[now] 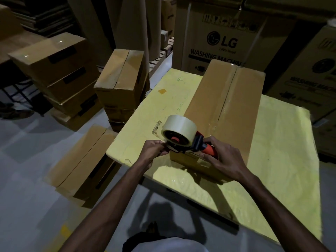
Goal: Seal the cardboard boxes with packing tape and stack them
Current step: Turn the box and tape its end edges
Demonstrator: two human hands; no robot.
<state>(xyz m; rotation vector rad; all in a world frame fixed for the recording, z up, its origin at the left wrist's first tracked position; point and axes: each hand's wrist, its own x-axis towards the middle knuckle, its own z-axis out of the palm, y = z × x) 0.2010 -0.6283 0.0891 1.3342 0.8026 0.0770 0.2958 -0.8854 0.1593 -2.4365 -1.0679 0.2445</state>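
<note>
Head view, I see the long cardboard box (225, 106) lying on the yellow table (281, 142), clear tape shining along its top seam. The tape dispenser (181, 137) sits on the box's near end, right between both hands. The right hand (223, 159) is wrapped round the orange handle, and the left hand (154, 151) pinches the dispenser's front edge. Stacked boxes (118, 84) stand on the floor to the left

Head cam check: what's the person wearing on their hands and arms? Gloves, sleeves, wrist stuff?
No gloves: the left hand and right hand are both bare. No sleeves show anywhere up to the frame's bottom edge. No watch, band or ring is visible, though the light is dim. A white garment shows at the bottom edge.
</note>
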